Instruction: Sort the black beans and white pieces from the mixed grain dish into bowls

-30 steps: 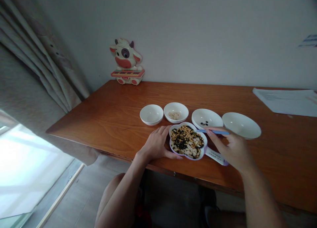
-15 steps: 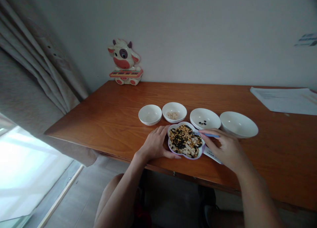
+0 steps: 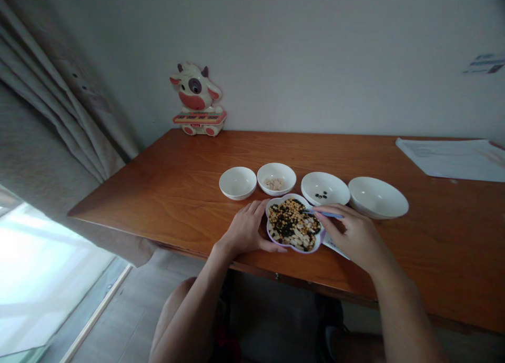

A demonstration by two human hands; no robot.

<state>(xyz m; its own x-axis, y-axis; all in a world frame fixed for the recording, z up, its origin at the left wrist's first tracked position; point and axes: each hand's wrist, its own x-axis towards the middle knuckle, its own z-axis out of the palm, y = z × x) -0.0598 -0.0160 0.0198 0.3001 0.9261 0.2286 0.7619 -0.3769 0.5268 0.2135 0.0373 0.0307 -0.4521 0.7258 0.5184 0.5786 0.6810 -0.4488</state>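
So far only a few black beans [image 3: 321,195] and a small pile of pale grains [image 3: 274,184] sit in white bowls, while the purple-rimmed flower-shaped dish [image 3: 268,227], still heaped with mixed beans, lies between the left hand [image 3: 245,229], fingers spread against its rim, and the right hand [image 3: 353,237], pinching a slim blue utensil [image 3: 329,214] over it.

Orange-brown wooden surface [image 3: 158,194], grain running lengthwise. Toy cow with keyboard [image 3: 197,102] upright at back edge, near wall. Four white bowls in row: leftmost bowl [image 3: 238,183]; second bowl [image 3: 276,178], pale grains; third bowl [image 3: 325,188], few black beans; widest bowl [image 3: 377,197]. Lobed dish [image 3: 290,195], purple rim, mixed beans and dark flakes, just in front of row. White printed card [image 3: 335,247] at dish's right edge. Paper sheets [image 3: 445,160] far right.
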